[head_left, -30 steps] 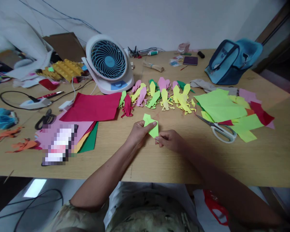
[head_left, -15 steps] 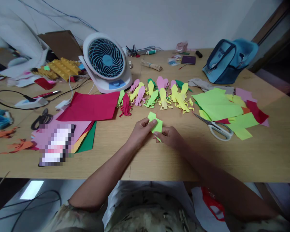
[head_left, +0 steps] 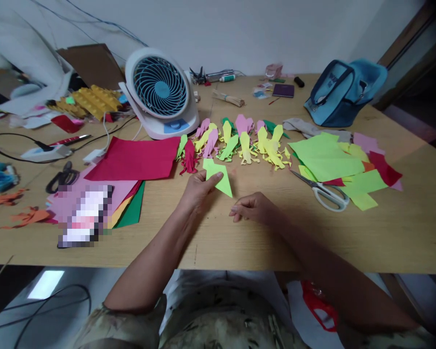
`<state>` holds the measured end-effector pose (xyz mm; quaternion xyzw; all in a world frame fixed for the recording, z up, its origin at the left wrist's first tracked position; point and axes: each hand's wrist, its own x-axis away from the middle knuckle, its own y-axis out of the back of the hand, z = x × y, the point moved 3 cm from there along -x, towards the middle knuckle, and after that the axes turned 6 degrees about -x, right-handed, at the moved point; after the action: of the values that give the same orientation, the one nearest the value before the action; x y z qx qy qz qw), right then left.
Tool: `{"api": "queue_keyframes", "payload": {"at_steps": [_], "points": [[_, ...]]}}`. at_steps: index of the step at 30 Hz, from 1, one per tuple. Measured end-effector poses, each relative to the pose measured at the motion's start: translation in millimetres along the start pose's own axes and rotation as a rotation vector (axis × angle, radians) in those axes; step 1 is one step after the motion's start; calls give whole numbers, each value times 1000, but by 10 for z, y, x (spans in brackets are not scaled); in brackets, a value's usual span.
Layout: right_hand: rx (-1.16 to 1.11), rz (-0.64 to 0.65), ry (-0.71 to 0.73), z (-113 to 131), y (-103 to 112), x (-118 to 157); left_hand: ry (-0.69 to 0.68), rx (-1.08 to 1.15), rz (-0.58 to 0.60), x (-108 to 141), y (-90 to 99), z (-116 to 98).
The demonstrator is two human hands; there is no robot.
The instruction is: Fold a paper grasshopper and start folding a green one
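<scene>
A folded lime green paper [head_left: 221, 180] with a pointed lower right tip is pinched between the thumb and fingers of my left hand [head_left: 199, 188]. My right hand [head_left: 253, 207] hovers a little to the right of that tip, apart from the paper, its thumb and fingers pressed together with nothing visible between them. Just beyond both hands stand several folded paper figures [head_left: 245, 148] in yellow, pink, green and red. Scissors [head_left: 329, 195] with white handles lie to the right, their tips touching near loose green sheets [head_left: 323, 157].
Red paper [head_left: 138, 159] and a pixelated phone [head_left: 85, 215] lie on the left. Behind them stands a white fan [head_left: 162, 92]. At the back right is a blue bag [head_left: 343, 92]. Black scissors [head_left: 62, 177], a power strip [head_left: 47, 152] and orange figures [head_left: 31, 217] are farther left.
My right hand has let go of the green paper. My left hand has moved slightly left with it, and more of the paper's pointed shape shows.
</scene>
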<state>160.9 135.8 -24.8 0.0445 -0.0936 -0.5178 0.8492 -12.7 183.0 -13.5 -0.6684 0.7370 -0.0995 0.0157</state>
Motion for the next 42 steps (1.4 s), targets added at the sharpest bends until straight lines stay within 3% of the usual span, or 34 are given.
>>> {"api": "queue_keyframes", "payload": {"at_steps": [5, 10, 17, 23, 34, 37, 42], "points": [[-96, -134, 73, 23, 100, -9, 19, -52, 144, 81, -123, 11], [-156, -171, 102, -48, 87, -69, 21, -90, 250, 177, -259, 30], [-218, -301, 144, 4, 149, -81, -34, -133, 212, 149, -214, -16], [-364, -417, 201, 58, 202, -81, -160, -287, 140, 147, -214, 14], [-406, -410, 146, 32, 205, -99, -517, -708, 21, 275, -279, -54], [-414, -398, 154, 29, 206, -110, -478, -673, 38, 250, -272, -10], [-410, -396, 175, 30, 221, -119, -253, -537, 162, 192, -271, 101]]}}
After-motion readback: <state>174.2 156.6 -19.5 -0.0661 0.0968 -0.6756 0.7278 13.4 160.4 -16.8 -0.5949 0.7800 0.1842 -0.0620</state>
